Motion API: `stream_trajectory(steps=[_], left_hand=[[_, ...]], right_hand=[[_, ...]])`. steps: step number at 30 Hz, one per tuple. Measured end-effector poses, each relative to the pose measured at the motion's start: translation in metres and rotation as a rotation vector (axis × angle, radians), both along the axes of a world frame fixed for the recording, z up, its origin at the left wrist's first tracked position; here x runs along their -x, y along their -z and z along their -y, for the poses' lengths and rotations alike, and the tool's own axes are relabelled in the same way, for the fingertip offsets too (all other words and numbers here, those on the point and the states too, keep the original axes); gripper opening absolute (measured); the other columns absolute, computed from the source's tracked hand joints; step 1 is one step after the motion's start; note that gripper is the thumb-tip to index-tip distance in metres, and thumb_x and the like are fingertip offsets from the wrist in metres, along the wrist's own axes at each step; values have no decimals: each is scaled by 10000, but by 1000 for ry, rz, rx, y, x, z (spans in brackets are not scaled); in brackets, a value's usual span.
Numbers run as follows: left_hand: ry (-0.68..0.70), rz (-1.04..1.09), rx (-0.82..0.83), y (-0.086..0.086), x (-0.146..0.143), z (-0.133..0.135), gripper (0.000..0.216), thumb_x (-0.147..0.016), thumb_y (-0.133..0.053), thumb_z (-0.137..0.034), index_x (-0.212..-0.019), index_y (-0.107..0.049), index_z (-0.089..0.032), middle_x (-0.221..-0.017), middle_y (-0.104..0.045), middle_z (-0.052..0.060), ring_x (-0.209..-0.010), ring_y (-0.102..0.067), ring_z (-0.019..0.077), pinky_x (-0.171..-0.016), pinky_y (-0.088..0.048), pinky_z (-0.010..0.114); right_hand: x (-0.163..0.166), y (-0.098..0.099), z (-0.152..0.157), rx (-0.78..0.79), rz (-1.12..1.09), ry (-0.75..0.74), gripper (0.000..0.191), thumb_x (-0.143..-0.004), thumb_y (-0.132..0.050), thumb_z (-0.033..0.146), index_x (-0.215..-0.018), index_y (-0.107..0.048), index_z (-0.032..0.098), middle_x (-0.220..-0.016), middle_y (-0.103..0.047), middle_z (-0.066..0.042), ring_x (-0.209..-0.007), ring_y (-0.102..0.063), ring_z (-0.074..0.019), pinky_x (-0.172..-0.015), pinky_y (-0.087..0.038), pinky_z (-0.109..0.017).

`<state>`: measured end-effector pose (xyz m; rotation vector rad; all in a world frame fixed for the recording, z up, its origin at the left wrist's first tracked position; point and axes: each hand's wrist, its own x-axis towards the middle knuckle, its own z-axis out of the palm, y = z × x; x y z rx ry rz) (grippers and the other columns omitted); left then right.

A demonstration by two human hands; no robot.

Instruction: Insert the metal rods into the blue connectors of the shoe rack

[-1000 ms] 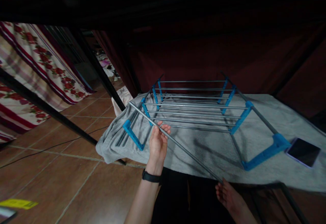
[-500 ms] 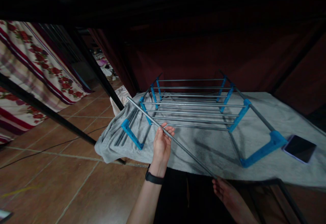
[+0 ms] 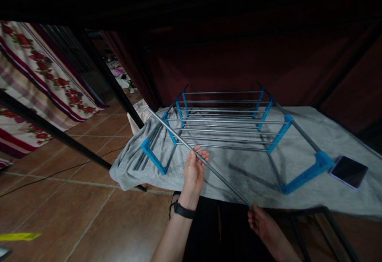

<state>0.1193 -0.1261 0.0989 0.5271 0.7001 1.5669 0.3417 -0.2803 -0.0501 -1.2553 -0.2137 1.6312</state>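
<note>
A loose rod point(image 3: 222, 178) hangs slantwise in front of a metal drying rack point(image 3: 227, 121), clear of the blanket in its near part, its far end reaching toward the rack's left side; whether that end touches the rack cannot be told. The left hand point(image 3: 195, 168), palm turned up, has the rod lightly between thumb and fingers near its middle, while the right hand point(image 3: 259, 220) pinches it close to the near end. The step in hand seems to be handling and lining up this rod beside a frame that looks only partly built: bars cross between its rear blue brackets, but none spans the gap from the front left bracket point(image 3: 153, 157) to the front right bracket point(image 3: 301, 177). As a judgement, the next move calls for keeping the slanted rod steady with both hands and guiding its far end without knocking the rack; which joint it suits is not clear. A few more rods point(image 3: 146, 154) lie by the front left bracket. Everything rests on a grey blanket point(image 3: 343, 134), with a phone point(image 3: 349, 171) just beside the front right bracket. Further out lie a tiled floor point(image 3: 95, 210) and a flowered curtain point(image 3: 59, 81).
</note>
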Motion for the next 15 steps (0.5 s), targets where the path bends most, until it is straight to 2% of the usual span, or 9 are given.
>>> stream_trajectory(steps=[7,11,15], left_hand=[[27,0,27,5,-7,7,346,-845,-775,-463,-1043,-707,-187,-884,-727,58,-867,-696,191,-846,-513,341],[32,6,22,8,-9,9,355,-844,-780,-459,-1051,-702,-182,-863,-719,52,-846,-690,183,-824,-512,328],[13,2,18,7,-6,6,388,-818,-804,-473,-1058,-688,-191,-839,-713,35,-800,-673,164,-772,-506,302]], right_hand=[[11,-8,-3,52,19,-20,463,-665,-849,620,-725,-681,193,-648,-657,6,-575,-581,-116,-554,-466,-254],[17,-9,-1,60,-2,17,396,-687,-844,585,-745,-691,224,-704,-684,-1,-621,-601,-123,-564,-468,-253],[16,-11,-2,24,-5,-11,429,-648,-856,603,-804,-717,228,-708,-695,-6,-633,-611,-138,-594,-495,-271]])
